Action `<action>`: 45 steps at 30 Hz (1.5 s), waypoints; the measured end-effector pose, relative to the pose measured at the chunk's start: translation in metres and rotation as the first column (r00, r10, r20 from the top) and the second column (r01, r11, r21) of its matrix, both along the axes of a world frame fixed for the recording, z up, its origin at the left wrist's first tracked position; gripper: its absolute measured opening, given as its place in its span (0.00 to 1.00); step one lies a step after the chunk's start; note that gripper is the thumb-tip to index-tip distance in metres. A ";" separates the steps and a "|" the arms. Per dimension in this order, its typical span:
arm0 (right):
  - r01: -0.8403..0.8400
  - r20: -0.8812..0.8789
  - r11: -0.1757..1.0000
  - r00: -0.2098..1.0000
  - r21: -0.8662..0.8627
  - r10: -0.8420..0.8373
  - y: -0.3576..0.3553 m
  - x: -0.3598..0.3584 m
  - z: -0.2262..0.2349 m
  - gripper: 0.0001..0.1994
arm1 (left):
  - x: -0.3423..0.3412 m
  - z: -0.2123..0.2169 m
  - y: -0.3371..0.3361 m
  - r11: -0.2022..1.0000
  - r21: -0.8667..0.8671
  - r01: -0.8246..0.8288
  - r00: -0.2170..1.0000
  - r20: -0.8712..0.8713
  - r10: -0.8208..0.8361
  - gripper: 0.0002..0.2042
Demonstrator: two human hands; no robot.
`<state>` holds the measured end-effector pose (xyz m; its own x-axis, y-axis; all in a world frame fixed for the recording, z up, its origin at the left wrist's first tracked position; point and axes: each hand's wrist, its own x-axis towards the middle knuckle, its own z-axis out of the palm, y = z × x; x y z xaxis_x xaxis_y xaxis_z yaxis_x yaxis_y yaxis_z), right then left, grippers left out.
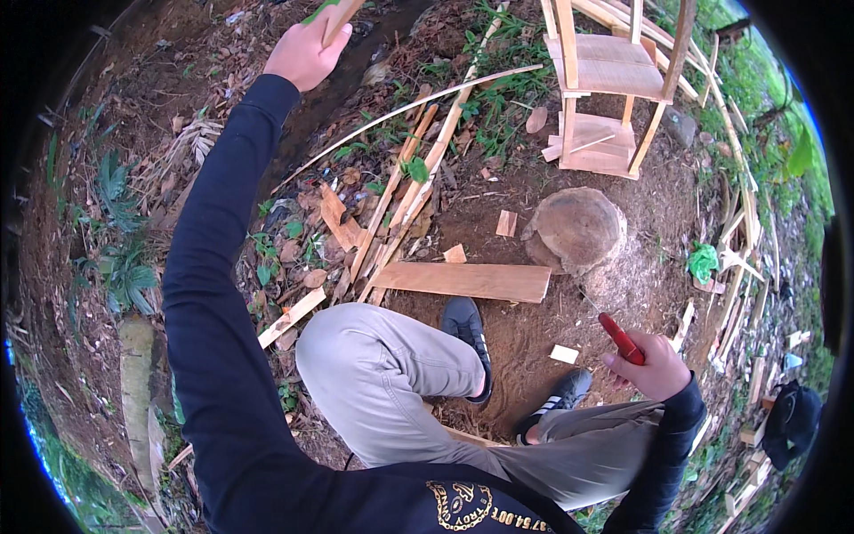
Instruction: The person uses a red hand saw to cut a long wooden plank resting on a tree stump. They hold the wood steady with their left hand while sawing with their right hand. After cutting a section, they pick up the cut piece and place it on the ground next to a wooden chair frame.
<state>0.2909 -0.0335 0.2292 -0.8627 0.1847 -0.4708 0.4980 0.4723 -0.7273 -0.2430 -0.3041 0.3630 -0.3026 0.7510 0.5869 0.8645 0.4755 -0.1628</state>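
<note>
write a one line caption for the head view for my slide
Seated outdoors, the left hand grips a wooden piece, the right hand a red-handled tool.

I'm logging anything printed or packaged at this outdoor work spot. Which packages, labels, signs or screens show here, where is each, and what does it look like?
Printed emblem: on the person's dark shirt at the bottom edge, rounded, yellow on black.
Crumpled green bag or wrapper: on the dirt right of the tree stump, small, bright green; too small to tell more.
No signs or screens show.
</note>
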 end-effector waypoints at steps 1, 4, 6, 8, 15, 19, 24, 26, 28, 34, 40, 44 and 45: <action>-0.005 -0.023 1.000 1.000 -0.006 0.005 0.001 0.001 -0.002 0.21 | -0.002 0.001 -0.002 0.998 -0.045 -0.054 0.998 -0.031 0.053 0.18; -0.006 0.034 0.999 0.999 -0.041 0.007 0.000 0.002 0.003 0.15 | 0.006 -0.028 -0.015 0.968 -0.167 -0.188 0.981 0.016 0.194 0.24; 0.024 0.034 0.999 0.999 -0.042 -0.023 -0.005 0.000 0.008 0.17 | -0.004 -0.061 -0.028 0.943 -0.226 -0.243 0.962 0.068 0.264 0.27; 0.026 0.022 0.999 0.999 -0.027 -0.026 -0.005 0.003 0.006 0.19 | -0.016 -0.102 -0.040 0.891 -0.295 -0.345 0.899 0.168 0.404 0.32; -0.067 -0.014 0.997 0.998 0.049 0.068 0.000 0.007 -0.004 0.19 | 0.005 -0.312 -0.098 0.232 -0.973 0.019 0.639 0.190 0.746 0.58; -0.064 0.021 0.997 0.998 0.044 0.063 0.003 0.009 0.003 0.18 | 0.135 -0.380 -0.051 0.758 -0.477 0.444 0.519 0.827 0.217 0.56; 0.107 -0.049 0.994 0.993 0.008 -0.106 0.000 0.001 0.001 0.17 | 0.201 -0.417 -0.015 0.802 -0.456 0.385 0.482 0.841 0.246 0.60; 0.217 -0.042 0.976 0.975 0.009 -0.216 0.000 -0.001 0.007 0.18 | 0.202 -0.422 -0.006 0.805 -0.475 0.355 0.467 0.836 0.288 0.61; 0.253 0.003 0.967 0.967 0.000 -0.253 0.004 -0.002 0.009 0.15 | 0.201 -0.422 0.001 0.818 -0.486 0.308 0.499 0.814 0.296 0.61; 0.248 0.006 0.969 0.969 0.011 -0.248 0.006 -0.002 0.007 0.17 | 0.195 -0.420 0.010 0.804 -0.487 0.342 0.532 0.805 0.262 0.57; 0.198 -0.007 0.980 0.980 0.030 -0.198 0.007 -0.001 0.012 0.18 | 0.199 -0.410 0.017 0.809 -0.524 0.268 0.584 0.756 0.296 0.53; 0.194 -0.012 0.980 0.981 0.036 -0.194 0.008 0.000 0.011 0.20 | 0.195 -0.398 0.001 0.925 -0.352 0.143 0.706 0.691 0.154 0.52; 0.182 -0.031 0.982 0.983 0.043 -0.181 0.010 0.003 0.011 0.20 | 0.195 -0.388 0.001 0.943 -0.306 0.132 0.703 0.700 0.128 0.53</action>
<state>0.2940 -0.0237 0.2402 -0.8252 0.3598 -0.4354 0.5589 0.4087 -0.7215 -0.0484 -0.3027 -0.0251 -0.5235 0.8497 -0.0622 0.7844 0.5092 0.3542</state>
